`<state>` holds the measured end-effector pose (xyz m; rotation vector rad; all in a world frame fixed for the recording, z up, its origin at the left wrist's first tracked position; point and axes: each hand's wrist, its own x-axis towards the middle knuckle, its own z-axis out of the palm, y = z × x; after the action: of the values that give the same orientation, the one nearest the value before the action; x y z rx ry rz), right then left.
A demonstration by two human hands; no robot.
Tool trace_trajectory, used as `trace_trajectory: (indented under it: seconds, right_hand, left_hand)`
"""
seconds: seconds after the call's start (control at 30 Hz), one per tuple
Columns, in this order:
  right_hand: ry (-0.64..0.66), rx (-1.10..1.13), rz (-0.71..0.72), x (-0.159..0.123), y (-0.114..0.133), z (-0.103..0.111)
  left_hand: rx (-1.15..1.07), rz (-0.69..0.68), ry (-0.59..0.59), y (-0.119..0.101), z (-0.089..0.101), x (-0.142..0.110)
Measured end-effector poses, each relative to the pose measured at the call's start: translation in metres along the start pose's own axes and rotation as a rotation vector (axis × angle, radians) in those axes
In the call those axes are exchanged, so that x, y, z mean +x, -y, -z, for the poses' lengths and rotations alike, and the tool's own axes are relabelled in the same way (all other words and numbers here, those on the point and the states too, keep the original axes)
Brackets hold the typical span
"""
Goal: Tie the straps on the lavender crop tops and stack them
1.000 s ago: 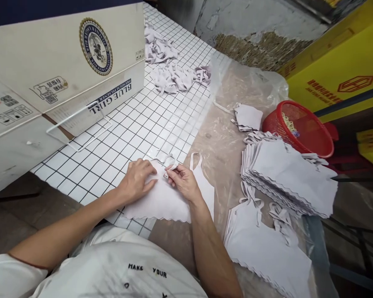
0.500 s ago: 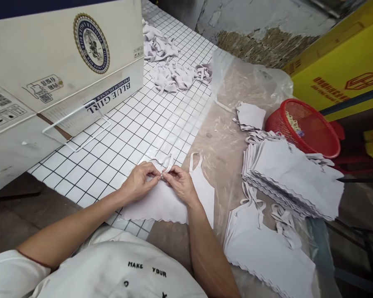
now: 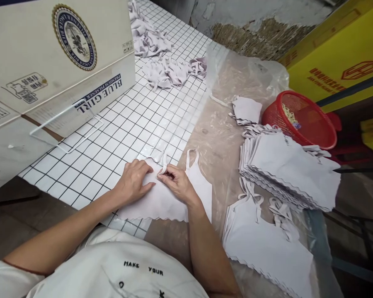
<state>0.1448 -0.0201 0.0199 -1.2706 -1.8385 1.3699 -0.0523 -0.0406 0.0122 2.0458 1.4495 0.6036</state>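
Note:
A pale lilac camisole top (image 3: 161,203) with thin straps and a scalloped hem lies flat on the table in front of me. My left hand (image 3: 133,180) rests on its left part, thumb and fingers apart. Pinched between the thumb and forefinger of my right hand (image 3: 176,182) is a shoulder strap (image 3: 164,160) near the top's upper edge. The other strap stands up as a loop to the right of my right hand. Whatever small part sits at the pinch is hidden by my fingertips.
Right of me lie a thick stack of similar tops (image 3: 286,169) and a nearer pile (image 3: 267,244). Behind them stands a red basket (image 3: 301,120) with small pieces inside. A large carton (image 3: 108,54) with a wire handle (image 3: 68,128) fills the left. Crumpled strips (image 3: 168,72) lie farther back.
My left hand has let go of its pinch, opened and moved slightly left. My right hand keeps its pinch on the strap. The view has shifted a little.

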Motion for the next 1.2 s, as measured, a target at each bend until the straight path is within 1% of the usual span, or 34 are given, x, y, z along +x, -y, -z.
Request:
trace_trajectory:
  seconds: [0.07,0.17,0.3,0.5,0.77,0.87,1.03,1.2]
  right_hand:
    - [-0.003,-0.027,-0.003,-0.001,0.002,0.000]
    - [0.019,-0.067,0.009,-0.001,0.005,0.002]
    - [0.076,-0.101,0.047,-0.001,0.006,0.005]
    - [0.133,-0.129,0.092,0.000,0.003,0.007]
    - [0.134,-0.129,0.129,0.000,0.004,0.004]
    - [0.116,-0.131,0.129,0.000,0.003,0.002]
    - [0.107,-0.151,0.169,0.000,0.002,-0.001]
    - [0.047,-0.173,0.199,0.000,0.001,-0.008]
  left_hand:
    - [0.047,0.018,0.036,0.002,-0.002,-0.002]
    - [0.011,0.026,0.077,0.002,-0.003,-0.002]
    - [-0.045,0.037,0.076,0.002,-0.004,-0.002]
    - [-0.057,0.042,0.059,0.002,-0.007,-0.003]
    - [-0.059,0.039,0.067,0.003,-0.007,-0.002]
    - [-0.057,0.034,0.077,0.003,-0.007,-0.001]
    - [-0.045,0.032,0.097,0.002,-0.006,0.000]
    - [-0.019,0.011,0.105,0.000,-0.005,0.001]
